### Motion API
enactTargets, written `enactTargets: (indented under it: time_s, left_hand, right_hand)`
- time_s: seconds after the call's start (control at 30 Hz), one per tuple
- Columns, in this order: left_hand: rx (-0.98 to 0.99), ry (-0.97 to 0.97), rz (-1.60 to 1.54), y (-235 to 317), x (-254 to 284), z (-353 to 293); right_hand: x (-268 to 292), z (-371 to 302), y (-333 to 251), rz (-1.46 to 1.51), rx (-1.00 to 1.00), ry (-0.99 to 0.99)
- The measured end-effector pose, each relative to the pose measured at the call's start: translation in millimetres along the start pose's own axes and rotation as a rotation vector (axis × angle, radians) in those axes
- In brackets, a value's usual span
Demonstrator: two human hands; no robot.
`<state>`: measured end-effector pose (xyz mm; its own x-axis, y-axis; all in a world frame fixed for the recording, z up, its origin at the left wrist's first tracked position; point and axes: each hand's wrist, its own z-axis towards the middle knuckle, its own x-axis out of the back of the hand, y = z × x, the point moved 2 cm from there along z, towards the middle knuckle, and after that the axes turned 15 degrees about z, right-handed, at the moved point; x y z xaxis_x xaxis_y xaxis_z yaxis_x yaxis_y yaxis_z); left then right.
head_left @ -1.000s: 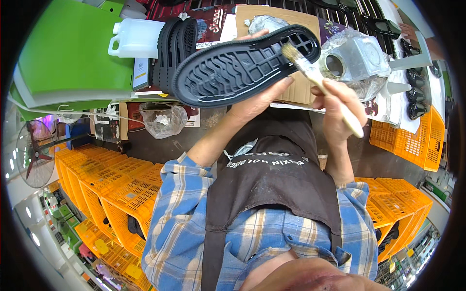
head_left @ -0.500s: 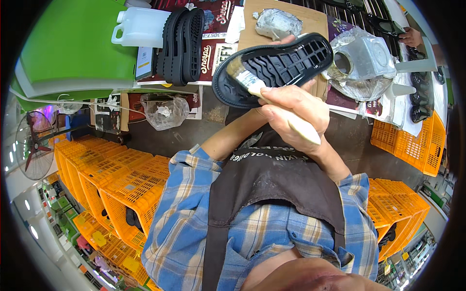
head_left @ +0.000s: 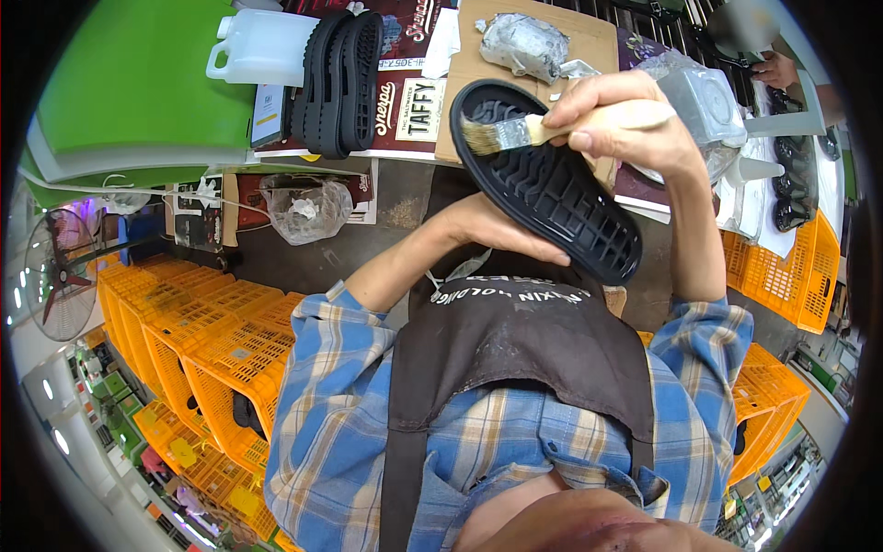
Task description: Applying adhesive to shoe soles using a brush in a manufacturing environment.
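Observation:
A black shoe sole (head_left: pixel 589 207) tilts in front of my chest, its ribbed and gridded inner side facing up. My left hand (head_left: pixel 506 230) is closed on its lower edge, the palm beneath and the thumb along the side; the other fingers are hidden under the sole. My right hand (head_left: pixel 635 115) pinches the pale handle of a flat paintbrush (head_left: pixel 515 134). The brush's bristles touch the inside of the sole near its upper left end. Wet-looking shine shows on parts of the sole.
Stacked black soles (head_left: pixel 342 87) and a white plastic jug (head_left: pixel 267 51) stand at the back left. A wrapped lump (head_left: pixel 524 46) lies on cardboard (head_left: pixel 589 41); a plastic-covered container (head_left: pixel 699 101) is on the right. Orange crates (head_left: pixel 230 340) flank me. Another person's hand (head_left: pixel 777 69) shows far right.
The sole has turned, its right end swinging down toward me. My right hand has moved up and right, and the brush now points left. My left hand has come into view below the sole.

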<state>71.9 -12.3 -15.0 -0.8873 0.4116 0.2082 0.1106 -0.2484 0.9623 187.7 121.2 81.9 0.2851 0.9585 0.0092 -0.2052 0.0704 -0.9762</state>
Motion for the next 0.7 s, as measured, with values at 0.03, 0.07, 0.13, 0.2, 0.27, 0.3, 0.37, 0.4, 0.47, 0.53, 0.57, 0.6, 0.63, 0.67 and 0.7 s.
enactTargets:
  time_s: [0.03,0.07,0.13,0.2,0.27,0.3,0.37,0.4,0.47,0.53,0.57,0.6,0.63,0.67,0.7]
  left_hand:
    - [-0.002,0.000,-0.001,-4,2,-1]
    - [0.035,-0.068,-0.153,-8,3,-3]
    - [0.067,-0.151,-0.309,-12,12,-1]
    - [0.034,-0.226,-0.496,-12,23,0]
    - [0.078,-0.122,-0.593,-15,31,-10]
    - [0.088,-0.096,-0.639,-11,32,-11]
    - [0.167,-0.037,-0.689,-11,34,-18]
    - [0.311,0.070,-0.827,4,33,-20]
    - [0.333,-0.004,-1.090,-2,37,-18]
    - [0.430,0.081,-1.138,-2,36,-21]
    - [0.393,0.087,-1.098,-2,35,-21]
    - [0.354,0.098,-1.052,-2,34,-21]
    - [0.357,0.097,-1.056,-1,33,-22]
    - [0.351,0.114,-1.011,-1,33,-22]
    - [0.343,0.131,-0.965,0,34,-22]
  right_hand:
    - [7,0,1,-0.016,-0.061,-0.034]
    - [11,0,0,-0.031,-0.122,-0.068]
    - [15,0,-3,-0.048,-0.097,-0.115]
    - [16,-3,-8,-0.064,-0.073,-0.167]
    - [17,-8,-11,0.014,-0.180,-0.188]
    - [19,-11,-14,0.028,-0.172,-0.198]
    - [19,-13,-19,-0.039,-0.123,-0.207]
    - [17,-15,-21,-0.104,-0.070,-0.225]
    - [17,-19,-17,-0.136,-0.040,-0.206]
    - [21,-22,-12,-0.230,0.025,-0.143]
    - [23,-24,-13,-0.246,0.006,-0.112]
    - [25,-27,-11,-0.266,0.034,-0.064]
    - [28,-31,-8,-0.358,0.028,-0.035]
    - [31,-34,-6,-0.450,0.023,-0.007]
    - [31,-37,-6,-0.447,0.021,-0.007]
